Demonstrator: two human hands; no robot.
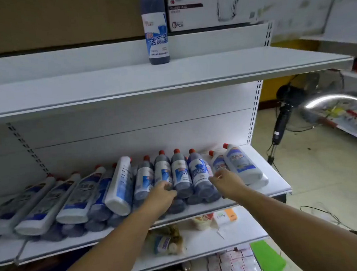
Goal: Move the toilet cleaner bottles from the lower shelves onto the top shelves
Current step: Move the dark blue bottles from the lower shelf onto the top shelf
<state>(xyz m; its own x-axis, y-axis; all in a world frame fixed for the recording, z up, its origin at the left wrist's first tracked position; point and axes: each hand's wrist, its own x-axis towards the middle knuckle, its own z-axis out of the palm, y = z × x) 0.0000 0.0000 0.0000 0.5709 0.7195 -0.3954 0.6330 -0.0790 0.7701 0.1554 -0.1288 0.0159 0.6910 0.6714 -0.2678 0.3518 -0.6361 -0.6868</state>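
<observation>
- Left hand (pixel 164 193): grip curls round a lying dark bottle (pixel 163 170) on the lower shelf (pixel 269 189), likely to lift it.
- Right hand (pixel 226 181) reaches the neighbouring bottle (pixel 199 173); I cannot tell its grip.
- An upright bottle (pixel 157 30) stands on the top shelf (pixel 232 67).

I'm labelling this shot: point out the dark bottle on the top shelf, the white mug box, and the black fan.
Dark blue upright plastic bottle (pixel 156 30): head view, its label.
White cardboard mug box (pixel 212 8): head view, front face.
Black pedestal fan (pixel 288 93): head view, motor housing.
</observation>
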